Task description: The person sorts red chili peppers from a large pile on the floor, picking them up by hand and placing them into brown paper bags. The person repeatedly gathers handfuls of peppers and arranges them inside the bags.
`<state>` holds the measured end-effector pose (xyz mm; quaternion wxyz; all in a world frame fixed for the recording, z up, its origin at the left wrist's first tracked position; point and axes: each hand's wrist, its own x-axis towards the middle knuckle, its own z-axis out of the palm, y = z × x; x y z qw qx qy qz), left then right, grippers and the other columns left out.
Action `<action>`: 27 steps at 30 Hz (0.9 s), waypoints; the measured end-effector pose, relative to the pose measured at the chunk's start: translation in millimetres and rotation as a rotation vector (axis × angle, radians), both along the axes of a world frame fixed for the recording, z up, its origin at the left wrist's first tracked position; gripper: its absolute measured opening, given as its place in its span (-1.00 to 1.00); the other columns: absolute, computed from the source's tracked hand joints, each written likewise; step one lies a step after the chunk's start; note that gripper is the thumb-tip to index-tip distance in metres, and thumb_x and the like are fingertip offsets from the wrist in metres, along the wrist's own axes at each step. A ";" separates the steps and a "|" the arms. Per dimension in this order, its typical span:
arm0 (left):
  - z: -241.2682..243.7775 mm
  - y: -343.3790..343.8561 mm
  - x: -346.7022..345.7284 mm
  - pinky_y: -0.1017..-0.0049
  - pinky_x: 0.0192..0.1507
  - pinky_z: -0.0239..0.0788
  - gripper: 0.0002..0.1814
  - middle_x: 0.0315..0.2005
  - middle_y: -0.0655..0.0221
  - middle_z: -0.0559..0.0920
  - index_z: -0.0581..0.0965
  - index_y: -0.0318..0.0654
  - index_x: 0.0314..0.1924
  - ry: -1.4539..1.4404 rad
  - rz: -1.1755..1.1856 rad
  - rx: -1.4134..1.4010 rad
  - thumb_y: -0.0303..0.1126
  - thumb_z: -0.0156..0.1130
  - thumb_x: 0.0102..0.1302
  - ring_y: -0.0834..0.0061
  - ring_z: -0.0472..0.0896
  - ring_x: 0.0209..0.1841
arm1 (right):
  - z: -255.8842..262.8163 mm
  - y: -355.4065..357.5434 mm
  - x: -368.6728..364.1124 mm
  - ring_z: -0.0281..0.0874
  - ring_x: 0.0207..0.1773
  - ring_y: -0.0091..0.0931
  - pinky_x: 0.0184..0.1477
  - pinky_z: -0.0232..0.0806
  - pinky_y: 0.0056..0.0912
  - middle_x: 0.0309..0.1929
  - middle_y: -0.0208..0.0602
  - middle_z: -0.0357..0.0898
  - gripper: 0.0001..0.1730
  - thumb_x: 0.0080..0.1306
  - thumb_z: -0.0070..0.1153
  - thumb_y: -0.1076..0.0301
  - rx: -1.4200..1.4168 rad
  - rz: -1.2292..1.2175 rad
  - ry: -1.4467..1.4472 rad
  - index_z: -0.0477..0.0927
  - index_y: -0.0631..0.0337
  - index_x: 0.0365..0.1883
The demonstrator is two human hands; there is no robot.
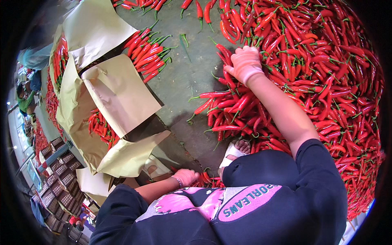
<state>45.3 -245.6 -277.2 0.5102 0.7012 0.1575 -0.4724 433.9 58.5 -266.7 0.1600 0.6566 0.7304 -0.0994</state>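
Note:
My right hand (246,63), in a thin pinkish glove, reaches onto the left edge of a large heap of red chili peppers (306,73). Its fingers curl down among the peppers, and what they grip is hidden. Close to my body, my left hand (186,177) wears a similar glove, with a beaded bracelet at the wrist. It is curled beside a few red chilies (208,177) low between my legs; its fingertips cannot be made out. To the left stands a container lined with brown paper (73,107), with chilies (102,128) inside and paper flaps (122,95) folded outward.
A row of aligned chilies (151,56) lies beside the flaps, stems pointing right. My sandalled foot (234,153) is against the heap. The concrete floor (180,79) shows between heap and container. Stacked crates (58,186) and a person in green (26,101) are far left.

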 end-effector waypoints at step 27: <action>22.0 227.8 114.8 0.57 -0.55 0.14 -0.68 -0.54 0.59 0.46 0.56 -0.08 -0.06 -0.005 2.468 -0.645 -0.01 0.26 0.44 0.63 0.26 -0.61 | -67.1 -71.1 -54.0 0.63 -0.25 -0.33 -0.09 0.44 -0.20 -0.31 -0.30 0.67 -0.66 0.52 -0.10 0.17 -0.014 0.125 1.051 0.69 0.13 -0.18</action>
